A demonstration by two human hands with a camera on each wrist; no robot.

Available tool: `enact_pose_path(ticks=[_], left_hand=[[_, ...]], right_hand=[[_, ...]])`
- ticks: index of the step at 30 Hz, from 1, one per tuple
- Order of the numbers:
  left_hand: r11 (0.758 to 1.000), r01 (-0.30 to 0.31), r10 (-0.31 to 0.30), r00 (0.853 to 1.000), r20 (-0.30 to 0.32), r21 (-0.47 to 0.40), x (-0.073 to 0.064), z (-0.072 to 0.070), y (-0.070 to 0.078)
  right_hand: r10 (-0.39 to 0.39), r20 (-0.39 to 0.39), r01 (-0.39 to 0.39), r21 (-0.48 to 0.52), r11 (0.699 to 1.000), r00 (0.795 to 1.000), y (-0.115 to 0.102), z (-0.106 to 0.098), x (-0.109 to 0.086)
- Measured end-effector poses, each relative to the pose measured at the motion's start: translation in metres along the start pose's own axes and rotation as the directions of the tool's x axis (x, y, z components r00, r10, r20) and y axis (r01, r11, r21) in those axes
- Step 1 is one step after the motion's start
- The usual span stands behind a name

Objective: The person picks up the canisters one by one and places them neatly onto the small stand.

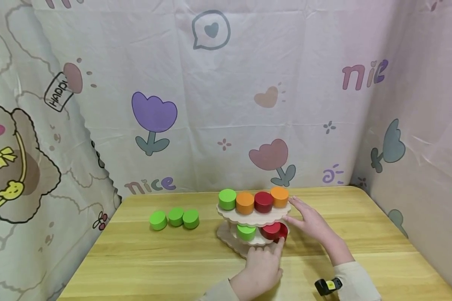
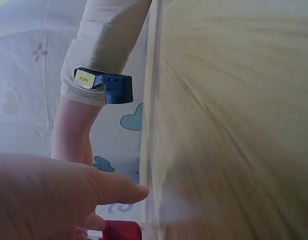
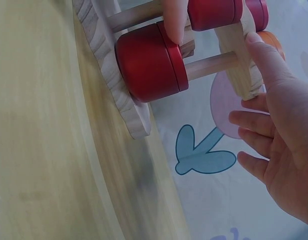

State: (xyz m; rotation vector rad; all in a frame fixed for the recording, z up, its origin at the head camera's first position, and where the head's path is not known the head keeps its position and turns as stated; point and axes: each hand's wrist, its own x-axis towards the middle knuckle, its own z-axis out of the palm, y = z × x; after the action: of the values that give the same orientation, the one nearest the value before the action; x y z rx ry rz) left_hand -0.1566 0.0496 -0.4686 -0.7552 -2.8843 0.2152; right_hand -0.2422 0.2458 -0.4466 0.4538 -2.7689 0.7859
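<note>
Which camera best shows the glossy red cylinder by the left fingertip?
Right wrist: the red cylinder looms large, nearly whole. Head shows it small, partly covered; left wrist, a cropped red piece, possibly it.

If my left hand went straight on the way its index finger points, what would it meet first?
Your left hand would likely meet the red cylinder low on the wooden stand; the index fingertip appears to touch it, though exact contact is hard to judge.
</note>
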Motion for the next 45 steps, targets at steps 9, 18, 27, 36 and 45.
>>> enact_pose_path(ticks=[9,18,27,36,45], left_hand=[[0.993,-0.103,0.099,0.993,-0.063,-0.064,-0.014,0.005,-0.015],[0.925,-0.378,0.364,0.851,-0.378,0.039,-0.034,0.003,-0.045],[0.908,-0.408,0.393,0.756,-0.524,0.092,-0.052,0.005,-0.083],[0.895,-0.434,0.398,0.682,-0.613,0.098,-0.059,0.009,-0.126],[0.873,-0.461,0.437,0.597,-0.672,0.158,-0.049,0.012,-0.163]], right_hand=[[-0.007,-0.009,0.007,-0.002,1.0,1.0,0.001,0.001,-0.001],[-0.018,-0.01,0.018,-0.002,1.0,1.0,0.001,0.002,0.0],[-0.018,-0.012,0.018,-0.002,1.0,1.0,0.001,0.002,0.001],[-0.013,-0.007,0.013,-0.003,1.0,1.0,0.001,0.003,0.0],[-0.01,-0.004,0.01,-0.001,1.0,1.0,0.0,0.002,0.0]])
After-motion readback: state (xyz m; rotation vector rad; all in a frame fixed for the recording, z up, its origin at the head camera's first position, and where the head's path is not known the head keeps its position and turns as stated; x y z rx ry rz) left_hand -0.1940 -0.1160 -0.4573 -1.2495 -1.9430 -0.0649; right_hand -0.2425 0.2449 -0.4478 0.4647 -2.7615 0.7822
